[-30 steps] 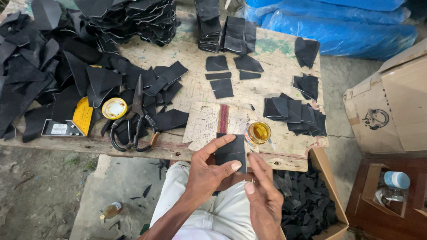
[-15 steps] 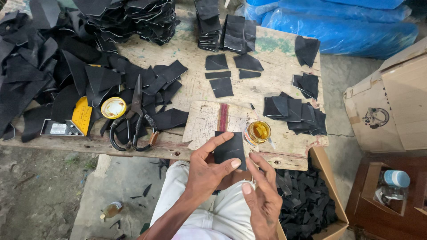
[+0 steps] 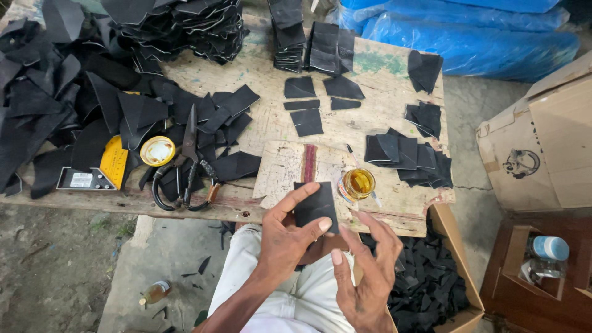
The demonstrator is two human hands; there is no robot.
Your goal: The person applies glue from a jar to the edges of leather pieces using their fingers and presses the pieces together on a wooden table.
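- Black leather piece (image 3: 316, 206) sits pinched between thumb and fingers of the left hand (image 3: 287, 237), above the worn board (image 3: 290, 169); the right hand (image 3: 367, 271) hovers beside it, fingers spread, holding nothing.
- Finished-looking stacks (image 3: 404, 154) lie near the glue jar (image 3: 357, 183); a large loose heap (image 3: 55, 105) appears unprocessed, so much seems left.

Both forearms were bare, the left hand (image 3: 285, 239) and right hand (image 3: 364, 271) ungloved; the legs wore white trousers (image 3: 296, 296).

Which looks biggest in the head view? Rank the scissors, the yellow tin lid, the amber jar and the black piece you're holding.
1. Scissors
2. Black piece in the left hand; nearness to the camera inflates it
3. Yellow tin lid and amber jar: alike, unranked
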